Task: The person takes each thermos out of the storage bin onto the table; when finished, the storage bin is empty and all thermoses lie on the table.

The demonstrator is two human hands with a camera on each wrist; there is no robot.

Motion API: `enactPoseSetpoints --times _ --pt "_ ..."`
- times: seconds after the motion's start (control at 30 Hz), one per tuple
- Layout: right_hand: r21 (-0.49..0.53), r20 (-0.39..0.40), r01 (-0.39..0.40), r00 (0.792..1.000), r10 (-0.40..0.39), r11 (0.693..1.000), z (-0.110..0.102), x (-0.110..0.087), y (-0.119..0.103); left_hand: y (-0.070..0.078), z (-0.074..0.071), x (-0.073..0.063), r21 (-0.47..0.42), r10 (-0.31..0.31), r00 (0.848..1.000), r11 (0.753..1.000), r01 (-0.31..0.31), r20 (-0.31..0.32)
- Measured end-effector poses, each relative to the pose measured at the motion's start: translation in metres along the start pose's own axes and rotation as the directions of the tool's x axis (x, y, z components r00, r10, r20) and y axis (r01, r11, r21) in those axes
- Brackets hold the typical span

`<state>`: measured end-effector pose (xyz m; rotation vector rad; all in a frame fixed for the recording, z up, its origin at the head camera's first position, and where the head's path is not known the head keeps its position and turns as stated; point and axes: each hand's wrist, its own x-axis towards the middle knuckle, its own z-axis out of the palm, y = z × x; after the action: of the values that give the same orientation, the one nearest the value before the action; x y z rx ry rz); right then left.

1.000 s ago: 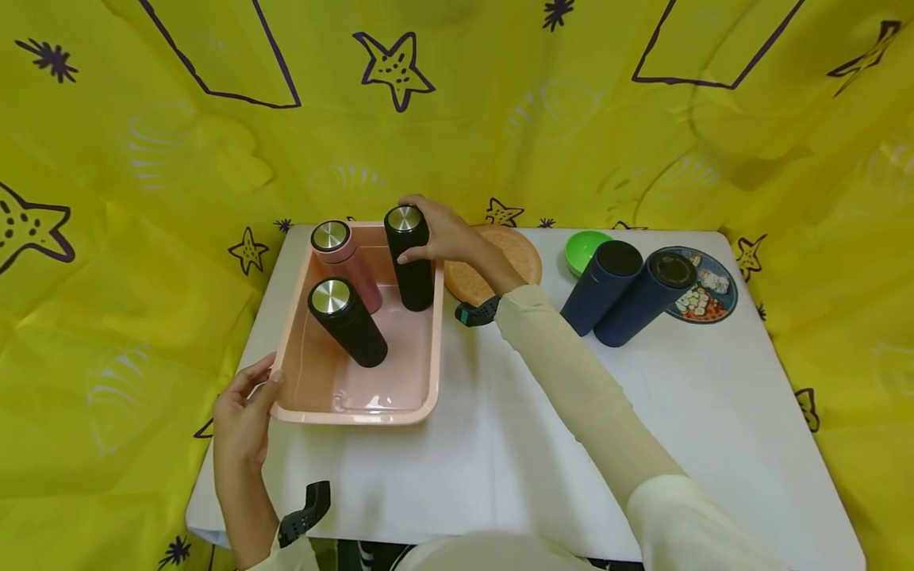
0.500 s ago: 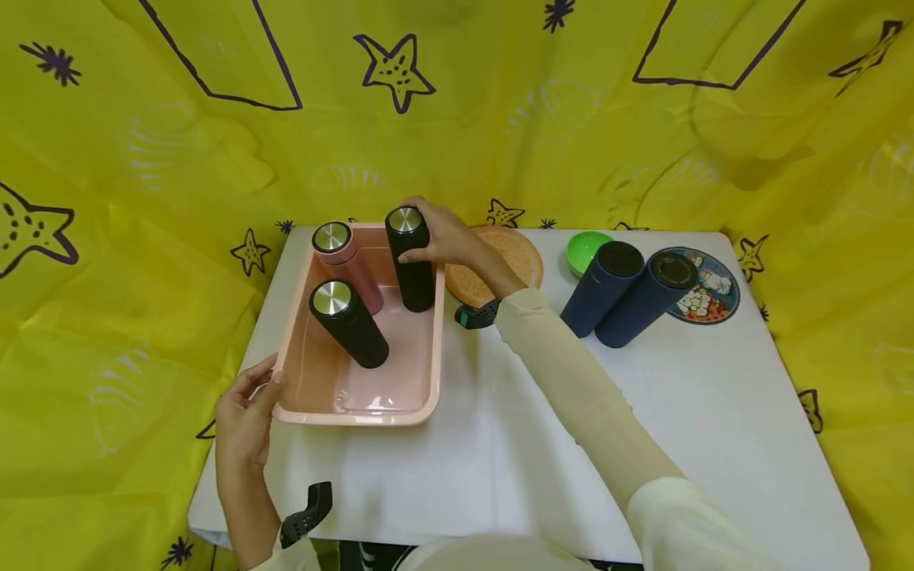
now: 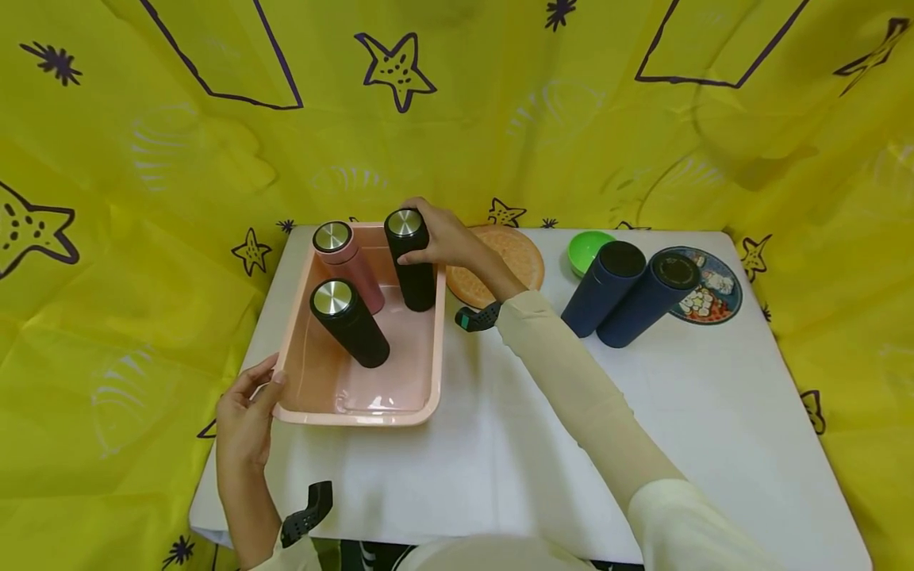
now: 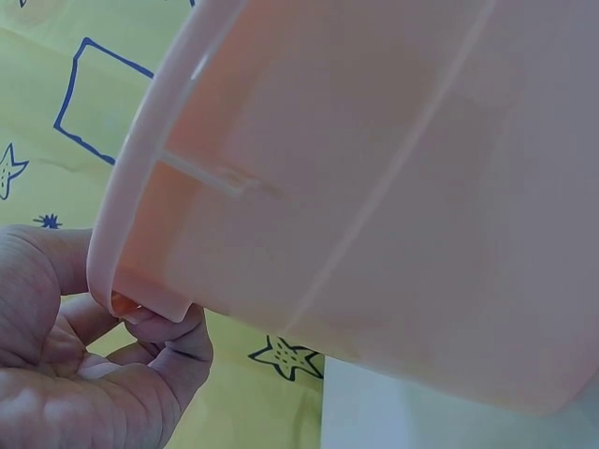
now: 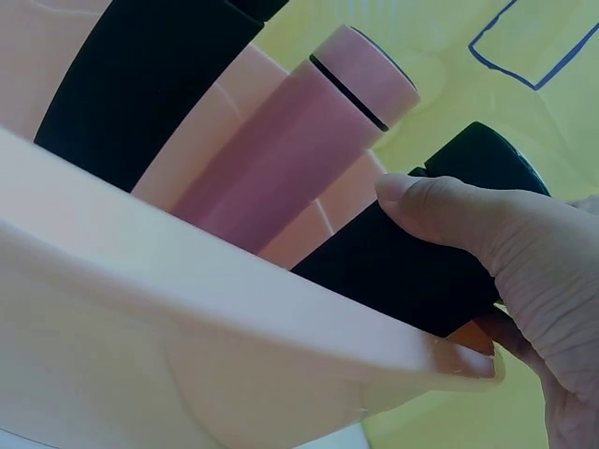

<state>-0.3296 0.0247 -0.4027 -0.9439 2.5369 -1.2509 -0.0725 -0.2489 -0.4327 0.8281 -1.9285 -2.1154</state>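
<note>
A pink plastic basin (image 3: 434, 373) stands on the left of the table. My left hand (image 3: 246, 416) pinches its near left rim, thumb above and fingers curled beneath, as the left wrist view shows. At the basin's far right corner, my right hand (image 3: 444, 236) grips a black thermos bottle (image 3: 414, 277) around its upper part; in the right wrist view the thumb lies across this black bottle (image 5: 402, 267). Also inside the basin are a pink thermos bottle (image 3: 357, 274) at the back left and another black thermos bottle (image 3: 355, 333) nearer the middle, both with steel-topped lids.
Two navy bottles (image 3: 603, 289) stand side by side on the white table (image 3: 543, 476). Behind them sit a green bowl (image 3: 581, 247) and a patterned round plate (image 3: 721, 297). An orange round mat (image 3: 517, 252) lies partly under my right forearm. Yellow printed cloth (image 3: 457, 151) surrounds the table.
</note>
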Motion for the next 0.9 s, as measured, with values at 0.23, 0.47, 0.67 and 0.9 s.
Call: enactPoseSetpoints --times 0.23,0.47,0.67,0.9 --pt "0.017 -0.029 0.061 0.998 -0.06 0.998 -0.006 0.002 -0.009 0.001 0.001 -0.001 -0.023 0.009 1.0 1.0 -0.009 0.003" --pt "0.052 -0.105 0.135 0.986 -0.129 0.989 -0.022 0.0 -0.029 0.002 0.0 -0.003 0.002 0.008 1.0 1.0 -0.008 0.001" --pt "0.056 -0.164 0.194 0.969 -0.182 0.979 -0.04 -0.004 -0.053 0.002 0.0 -0.003 0.005 -0.002 1.0 1.0 0.002 -0.004" --pt "0.098 -0.231 0.267 0.943 -0.239 0.959 -0.065 -0.016 -0.085 0.002 0.001 -0.003 0.02 -0.003 1.0 1.0 0.003 -0.001"
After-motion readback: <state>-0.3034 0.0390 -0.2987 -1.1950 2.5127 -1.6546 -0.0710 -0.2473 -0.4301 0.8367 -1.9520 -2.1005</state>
